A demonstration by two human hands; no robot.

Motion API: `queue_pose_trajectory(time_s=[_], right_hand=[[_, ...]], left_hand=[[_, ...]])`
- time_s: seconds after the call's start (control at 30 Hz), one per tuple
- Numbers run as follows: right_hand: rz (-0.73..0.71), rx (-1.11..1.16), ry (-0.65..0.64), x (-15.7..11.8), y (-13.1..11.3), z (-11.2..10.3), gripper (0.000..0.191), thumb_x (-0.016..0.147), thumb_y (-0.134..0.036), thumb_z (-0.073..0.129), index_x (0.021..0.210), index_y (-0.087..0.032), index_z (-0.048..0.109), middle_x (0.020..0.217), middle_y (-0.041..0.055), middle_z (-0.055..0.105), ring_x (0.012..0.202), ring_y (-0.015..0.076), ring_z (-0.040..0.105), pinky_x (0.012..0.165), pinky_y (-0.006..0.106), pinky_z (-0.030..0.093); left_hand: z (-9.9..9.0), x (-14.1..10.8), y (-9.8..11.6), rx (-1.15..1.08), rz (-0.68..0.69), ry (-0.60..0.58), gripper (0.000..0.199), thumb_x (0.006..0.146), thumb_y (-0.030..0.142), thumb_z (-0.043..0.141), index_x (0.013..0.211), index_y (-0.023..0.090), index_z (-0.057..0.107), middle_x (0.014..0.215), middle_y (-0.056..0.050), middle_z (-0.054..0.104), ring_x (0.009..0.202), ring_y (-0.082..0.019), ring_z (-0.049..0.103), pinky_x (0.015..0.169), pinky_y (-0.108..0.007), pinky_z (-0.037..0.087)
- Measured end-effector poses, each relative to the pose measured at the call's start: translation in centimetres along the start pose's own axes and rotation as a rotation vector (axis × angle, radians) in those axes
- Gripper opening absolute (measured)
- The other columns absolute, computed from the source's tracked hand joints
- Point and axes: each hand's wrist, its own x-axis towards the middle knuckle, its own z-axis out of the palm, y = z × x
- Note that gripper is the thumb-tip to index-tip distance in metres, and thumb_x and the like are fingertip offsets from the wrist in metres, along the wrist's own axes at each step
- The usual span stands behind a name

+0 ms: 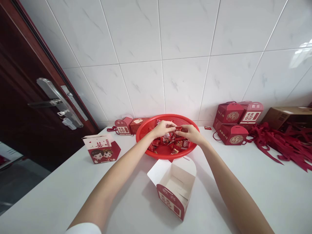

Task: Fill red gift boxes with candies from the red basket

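Observation:
Both of my hands are over a red plastic basket (167, 156) that holds several red-wrapped candies (167, 138). My left hand (163, 128) is closed, its thumb and fingertips pinched on a small red packet. Facing it, my right hand (190, 133) pinches the same side of the candy pile, its fingertips on a red packet (178, 129). In front of the basket stands an open box (174, 191), white inside with a red printed front, its flaps spread and no candy visible in it.
A red and white box (103, 154) stands at the left. Small boxes (123, 126) sit by the wall. At the right are stacked red boxes (231, 125), red ribbons (280, 143) and a cardboard box (287, 113). A door (29, 71) is at the left.

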Motion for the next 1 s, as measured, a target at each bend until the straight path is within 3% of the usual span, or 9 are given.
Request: queue_pose_trajectory(time_s=[0.17, 0.3, 0.4, 0.5, 0.57, 0.63, 0.77, 1.0], right_hand=[[-0.011, -0.025, -0.002, 0.0, -0.2, 0.0, 0.024, 0.073, -0.042, 0.074, 0.081, -0.020, 0.073, 0.072, 0.0027, 0.069, 0.073, 0.0219, 0.065, 0.068, 0.034, 0.054], [0.006, 0.016, 0.176, 0.1, -0.5, 0.0, 0.021, 0.075, -0.040, 0.064, 0.082, -0.020, 0.067, 0.074, 0.0013, 0.067, 0.075, 0.0196, 0.064, 0.069, 0.031, 0.054], [0.066, 0.122, 0.259, 0.2, -0.9, 0.1, 0.020, 0.073, -0.039, 0.060, 0.083, -0.022, 0.061, 0.076, 0.0006, 0.064, 0.074, 0.0188, 0.063, 0.067, 0.031, 0.055], [0.152, 0.196, 0.244, 0.1, -1.1, 0.2, 0.018, 0.072, -0.038, 0.060, 0.081, -0.023, 0.058, 0.077, 0.0001, 0.061, 0.073, 0.0189, 0.063, 0.064, 0.032, 0.056], [0.176, 0.192, 0.234, 0.1, -1.2, 0.2, 0.015, 0.071, -0.036, 0.060, 0.078, -0.023, 0.055, 0.076, -0.0004, 0.059, 0.074, 0.0188, 0.062, 0.064, 0.032, 0.056], [0.171, 0.164, 0.228, 0.2, -1.0, 0.2, 0.014, 0.071, -0.036, 0.059, 0.076, -0.024, 0.053, 0.074, -0.0011, 0.056, 0.074, 0.0182, 0.060, 0.064, 0.031, 0.055], [0.146, 0.077, 0.243, 0.4, -0.6, 0.1, 0.013, 0.073, -0.036, 0.056, 0.074, -0.024, 0.052, 0.075, -0.0013, 0.058, 0.075, 0.0178, 0.060, 0.067, 0.031, 0.054], [0.116, 0.047, 0.242, 0.4, -0.2, 0.1, 0.011, 0.074, -0.034, 0.056, 0.075, -0.024, 0.054, 0.079, -0.0004, 0.063, 0.080, 0.0186, 0.061, 0.072, 0.032, 0.054]], left_hand=[[0.3, 0.1, -0.1, -0.046, 0.003, 0.007, 0.034, 0.077, 0.043, 0.076, 0.094, 0.013, 0.074, 0.095, -0.009, 0.076, 0.091, -0.023, 0.069, 0.087, -0.038, 0.054], [0.4, 0.1, -0.3, 0.062, -0.037, 0.001, 0.027, 0.081, 0.036, 0.071, 0.098, 0.015, 0.071, 0.098, -0.008, 0.075, 0.091, -0.021, 0.069, 0.087, -0.036, 0.054], [0.8, -0.3, -0.2, 0.245, -0.078, -0.241, 0.020, 0.072, 0.025, 0.076, 0.090, 0.018, 0.074, 0.093, -0.004, 0.076, 0.089, -0.022, 0.070, 0.083, -0.032, 0.053], [1.7, -0.7, 0.0, 0.473, -0.051, -0.537, 0.034, 0.066, 0.024, 0.080, 0.100, 0.023, 0.077, 0.107, -0.004, 0.076, 0.101, -0.026, 0.068, 0.087, -0.032, 0.050], [2.4, -0.6, 0.2, 0.658, 0.012, -0.624, 0.044, 0.065, 0.028, 0.082, 0.109, 0.025, 0.076, 0.115, -0.007, 0.073, 0.108, -0.030, 0.064, 0.090, -0.034, 0.047], [3.0, -0.4, 0.3, 0.822, 0.034, -0.608, 0.048, 0.066, 0.032, 0.082, 0.113, 0.026, 0.074, 0.113, -0.009, 0.072, 0.105, -0.032, 0.064, 0.089, -0.035, 0.046], [3.4, 0.0, 0.2, 0.999, -0.091, -0.510, 0.047, 0.069, 0.039, 0.081, 0.114, 0.027, 0.073, 0.100, -0.008, 0.073, 0.095, -0.032, 0.066, 0.081, -0.034, 0.046], [2.8, 0.0, 0.1, 0.925, -0.190, -0.431, 0.049, 0.069, 0.027, 0.077, 0.117, 0.025, 0.069, 0.095, -0.007, 0.074, 0.090, -0.032, 0.068, 0.074, -0.033, 0.045]])
